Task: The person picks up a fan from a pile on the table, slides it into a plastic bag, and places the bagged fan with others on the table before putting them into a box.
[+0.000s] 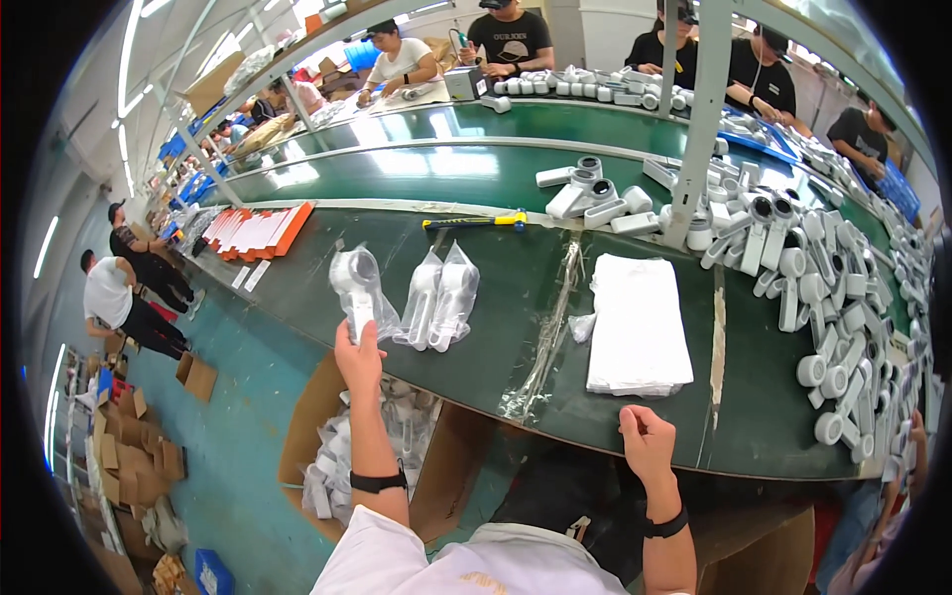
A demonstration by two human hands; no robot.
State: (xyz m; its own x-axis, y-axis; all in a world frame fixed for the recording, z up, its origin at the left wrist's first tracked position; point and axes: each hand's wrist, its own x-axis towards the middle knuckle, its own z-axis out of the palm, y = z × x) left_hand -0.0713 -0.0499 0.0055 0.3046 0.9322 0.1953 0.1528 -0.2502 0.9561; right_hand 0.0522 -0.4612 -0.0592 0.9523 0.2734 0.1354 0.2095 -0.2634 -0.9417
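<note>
My left hand [360,355] is closed round the handle end of a bagged white device [356,281], which has a long grip and a round, ring-shaped head. Clear plastic wraps it, and it is over the left part of the dark green table [516,268]. Just right of it lie two more bagged devices [441,297] side by side. My right hand [649,441] is curled closed at the table's near edge, with nothing visible in it. Directly beyond that hand is a stack of flat white bags [638,327], with a small crumpled piece of plastic [582,327] touching its left side.
Unwrapped white devices [783,238] are heaped at the right. A yellow-and-black hammer [476,222] lies at the back, and orange-and-white flat boxes [260,231] at the far left. Below the table edge, a carton [451,476] holds bagged devices. A metal post [701,129] rises behind; several co-workers sit beyond.
</note>
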